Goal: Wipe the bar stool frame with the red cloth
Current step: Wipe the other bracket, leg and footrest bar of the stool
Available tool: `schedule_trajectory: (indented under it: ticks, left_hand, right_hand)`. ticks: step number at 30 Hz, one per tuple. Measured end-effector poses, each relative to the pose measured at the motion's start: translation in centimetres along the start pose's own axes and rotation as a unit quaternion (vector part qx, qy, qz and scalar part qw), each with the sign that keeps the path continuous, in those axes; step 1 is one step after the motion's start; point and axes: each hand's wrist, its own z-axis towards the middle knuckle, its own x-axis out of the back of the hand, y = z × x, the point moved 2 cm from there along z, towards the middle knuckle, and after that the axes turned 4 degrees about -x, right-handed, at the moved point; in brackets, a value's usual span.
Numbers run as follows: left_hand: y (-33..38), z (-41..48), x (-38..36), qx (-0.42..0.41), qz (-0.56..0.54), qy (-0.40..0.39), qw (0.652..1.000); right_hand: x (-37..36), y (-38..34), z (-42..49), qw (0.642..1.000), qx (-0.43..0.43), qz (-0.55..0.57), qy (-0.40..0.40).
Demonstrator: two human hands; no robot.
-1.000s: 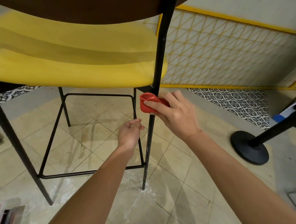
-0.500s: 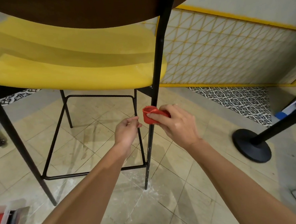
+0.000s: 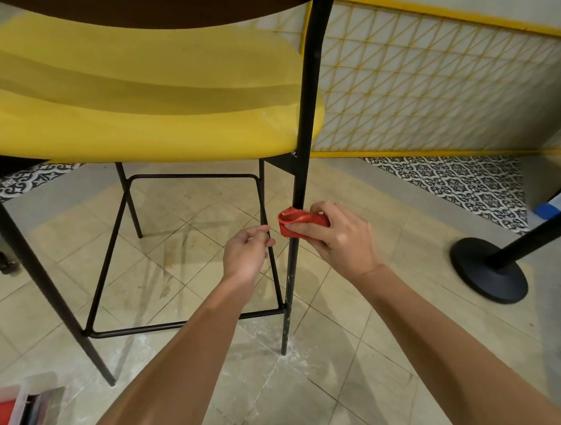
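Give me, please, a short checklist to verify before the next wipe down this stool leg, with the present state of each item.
1. The red cloth sits against the thick black leg: ok.
2. The right hand has a firm grip on the cloth: ok.
3. The left hand holds the thin black bar to steady the stool: ok.
4. The leg below the cloth is clean: not ok, white specks show there.
5. The path down to the floor is free: ok.
6. The cloth also covers the far side of the leg: cannot tell.
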Motion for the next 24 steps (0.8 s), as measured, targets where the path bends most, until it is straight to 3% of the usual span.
schedule_trajectory:
  ticks: [9, 12, 16, 18, 24]
  left_hand:
    - [-1.0, 0.9, -0.4, 0.018, 0.020, -0.021, 0.999]
    - [-1.2, 1.2, 0.0, 0.020, 0.032, -0.020, 0.999]
    - [-1.0, 1.8, 0.1, 0.021, 0.036, -0.019, 0.999]
    - [-1.0, 2.1, 0.0, 0.020, 0.042, -0.020, 0.999]
    - [-2.2, 2.1, -0.9, 0.047, 0.041, -0.027, 0.998]
  right_hand:
    - [-4.6, 0.2, -4.4, 0.985, -0.022, 0.050, -0.161]
    - [-3.6, -0.2, -4.0, 0.990, -0.045, 0.063, -0.120]
    - [-2.5, 0.5, -2.7, 0.998, 0.002, 0.063, -0.023]
    - [-2.9, 0.7, -2.6, 0.998, 0.004, 0.059, -0.014]
    - [-4.8, 0.5, -5.0, 0.989, -0.100, 0.099, -0.043]
